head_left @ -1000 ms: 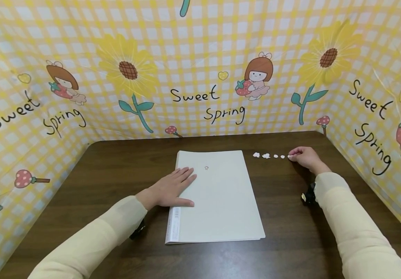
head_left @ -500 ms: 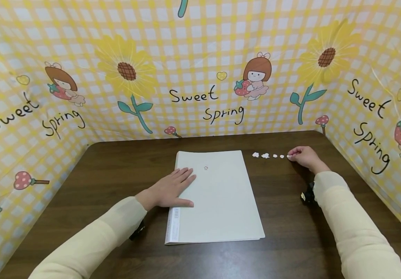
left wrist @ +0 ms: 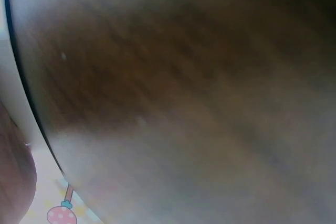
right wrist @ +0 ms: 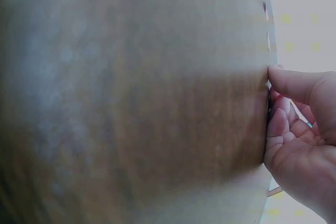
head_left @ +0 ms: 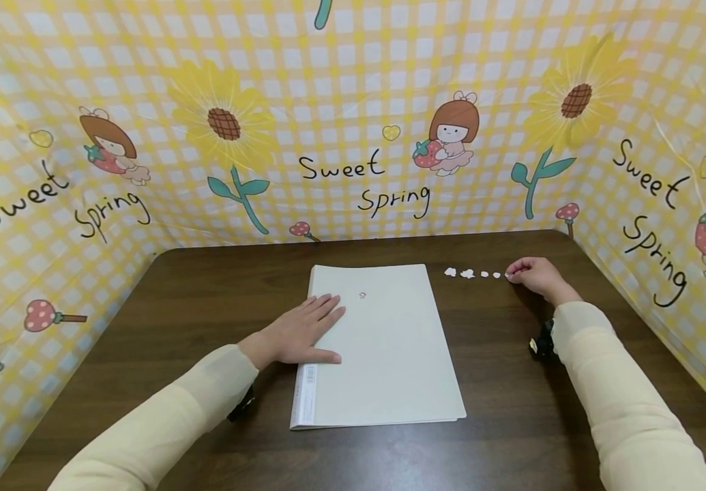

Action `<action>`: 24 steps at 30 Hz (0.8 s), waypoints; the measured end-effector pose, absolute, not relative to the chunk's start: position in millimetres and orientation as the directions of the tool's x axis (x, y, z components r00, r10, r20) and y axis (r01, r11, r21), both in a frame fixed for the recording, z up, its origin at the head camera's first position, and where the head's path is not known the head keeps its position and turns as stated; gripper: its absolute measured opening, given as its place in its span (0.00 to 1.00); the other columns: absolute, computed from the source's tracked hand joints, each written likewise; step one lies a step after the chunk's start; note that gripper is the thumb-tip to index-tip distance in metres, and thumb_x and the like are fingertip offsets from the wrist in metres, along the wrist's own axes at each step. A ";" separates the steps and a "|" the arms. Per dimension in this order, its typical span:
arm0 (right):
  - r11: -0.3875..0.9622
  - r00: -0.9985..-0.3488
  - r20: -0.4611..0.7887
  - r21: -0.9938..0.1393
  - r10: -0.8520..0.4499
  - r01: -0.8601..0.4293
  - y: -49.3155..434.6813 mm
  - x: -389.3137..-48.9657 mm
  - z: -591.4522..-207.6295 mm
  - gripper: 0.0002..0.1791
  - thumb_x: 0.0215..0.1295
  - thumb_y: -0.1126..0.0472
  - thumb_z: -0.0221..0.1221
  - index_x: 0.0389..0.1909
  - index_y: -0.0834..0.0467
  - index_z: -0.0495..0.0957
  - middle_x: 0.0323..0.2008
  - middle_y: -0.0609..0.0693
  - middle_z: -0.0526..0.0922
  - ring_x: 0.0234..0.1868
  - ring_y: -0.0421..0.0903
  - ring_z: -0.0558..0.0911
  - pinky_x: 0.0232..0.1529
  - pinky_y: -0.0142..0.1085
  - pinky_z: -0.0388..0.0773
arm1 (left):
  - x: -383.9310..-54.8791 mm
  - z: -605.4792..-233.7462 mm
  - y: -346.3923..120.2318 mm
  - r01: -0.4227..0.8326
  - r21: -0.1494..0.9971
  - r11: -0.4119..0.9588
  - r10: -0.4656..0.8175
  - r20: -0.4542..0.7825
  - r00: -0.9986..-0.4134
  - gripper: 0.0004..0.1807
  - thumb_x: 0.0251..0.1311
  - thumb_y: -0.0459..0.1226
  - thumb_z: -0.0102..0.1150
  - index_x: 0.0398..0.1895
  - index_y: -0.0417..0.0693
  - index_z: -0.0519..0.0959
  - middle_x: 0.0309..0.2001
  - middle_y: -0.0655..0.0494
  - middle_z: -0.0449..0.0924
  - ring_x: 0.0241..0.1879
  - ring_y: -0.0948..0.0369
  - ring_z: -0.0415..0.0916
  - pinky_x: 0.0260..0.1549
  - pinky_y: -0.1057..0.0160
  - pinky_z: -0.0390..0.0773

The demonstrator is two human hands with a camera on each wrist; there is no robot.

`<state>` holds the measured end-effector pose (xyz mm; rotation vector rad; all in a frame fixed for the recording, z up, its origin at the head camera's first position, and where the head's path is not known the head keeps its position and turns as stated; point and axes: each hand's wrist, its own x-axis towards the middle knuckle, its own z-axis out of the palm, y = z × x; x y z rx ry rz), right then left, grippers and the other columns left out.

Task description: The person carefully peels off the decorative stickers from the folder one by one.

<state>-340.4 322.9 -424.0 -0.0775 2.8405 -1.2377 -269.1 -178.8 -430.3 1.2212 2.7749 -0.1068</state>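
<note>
A cream-white folder (head_left: 389, 354), with a printed label strip along its left edge, lies on the brown table in the head view. My left hand (head_left: 303, 331) rests flat on its left side, fingers spread. To the right of the folder, several small white paper-like scraps (head_left: 467, 274) lie in a row. At the row's right end my right hand (head_left: 537, 278) pinches a small white piece (head_left: 508, 275), mostly hidden by the fingertips, at the tabletop. In the right wrist view, the thumb and curled fingers of the right hand (right wrist: 304, 124) meet the table surface; the piece is hard to make out.
The dark wooden table (head_left: 205, 286) is bounded by a yellow checked cloth (head_left: 340, 88) behind and at both sides. A tiny printed mark (head_left: 362, 295) shows on the folder's upper part. The left wrist view is mostly blurred tabletop.
Hardly anything differs: both hands keep their places, and the white scraps stay in their row. Slightly less of the piece at the right fingertips shows now.
</note>
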 end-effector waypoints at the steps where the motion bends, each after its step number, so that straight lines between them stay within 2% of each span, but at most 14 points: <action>1: 0.679 -0.998 -0.017 -0.733 -0.062 -0.030 322.9 -340.1 -424.2 0.11 0.65 0.65 0.60 0.41 0.71 0.77 0.32 0.52 0.77 0.34 0.47 0.72 0.38 0.38 0.69 | -269.3 -430.4 -178.8 0.738 -0.021 0.674 0.731 -0.127 -0.671 0.56 0.57 0.75 0.33 0.78 0.45 0.46 0.77 0.45 0.39 0.75 0.51 0.35 0.70 0.52 0.40; 10: 0.664 -0.998 -0.019 -0.747 -0.057 -0.024 325.5 -338.5 -424.9 0.13 0.65 0.65 0.60 0.42 0.72 0.76 0.30 0.49 0.78 0.33 0.44 0.73 0.36 0.34 0.70 | -270.4 -430.6 -179.1 0.740 -0.010 0.672 0.734 -0.121 -0.668 0.56 0.58 0.75 0.35 0.78 0.45 0.47 0.77 0.45 0.40 0.75 0.51 0.35 0.70 0.50 0.42; 24: 0.638 -0.997 -0.052 -0.770 -0.050 0.008 328.8 -341.8 -428.2 0.15 0.69 0.62 0.58 0.49 0.71 0.74 0.37 0.53 0.80 0.40 0.49 0.75 0.42 0.40 0.71 | -268.0 -428.8 -178.0 0.736 -0.004 0.677 0.730 -0.120 -0.673 0.56 0.58 0.74 0.35 0.77 0.44 0.47 0.77 0.44 0.40 0.75 0.50 0.35 0.70 0.50 0.41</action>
